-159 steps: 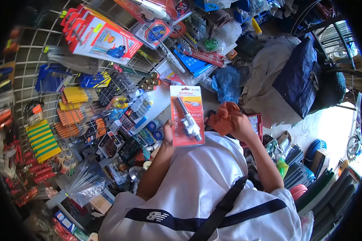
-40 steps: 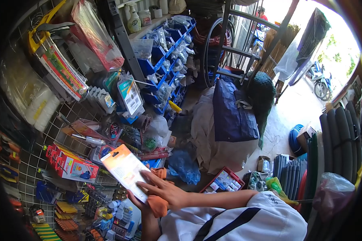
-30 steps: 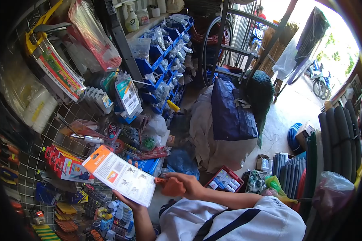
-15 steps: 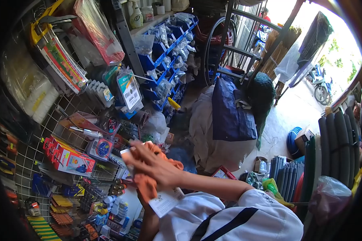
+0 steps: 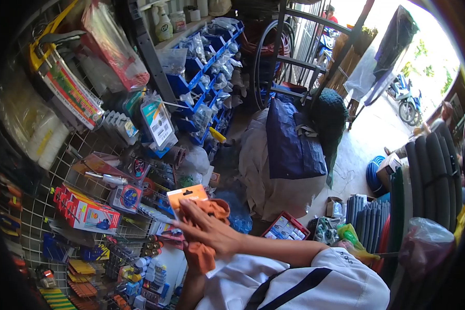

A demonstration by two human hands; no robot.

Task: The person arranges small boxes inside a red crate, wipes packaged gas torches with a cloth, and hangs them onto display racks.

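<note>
An orange cloth (image 5: 200, 254) is bunched over a hang-tab card pack (image 5: 187, 193) with an orange top; what the pack contains is hidden. My right hand (image 5: 214, 233) lies over the cloth, its fingers stretched along it and pressing it to the pack. From below, my left forearm (image 5: 192, 290) reaches up behind the cloth. My left hand supports the pack there, but its fingers are mostly covered. Beside the pack, on the left, hang several packaged goods on a wire grid (image 5: 70, 175).
Red boxed packs (image 5: 88, 211) hang left of my hands. Blue parts bins (image 5: 194, 82) stand beyond them. A dark blue sheet (image 5: 294, 142) covers a pile ahead. Grey foam tubes (image 5: 433, 175) stand at right, near a coiled blue hose (image 5: 375, 174). A red-rimmed case (image 5: 287, 228) lies low.
My right hand and the cloth have shifted down and right across the pack, exposing its orange top. The pack's white lower part is now mostly covered. The view has shifted slightly.
</note>
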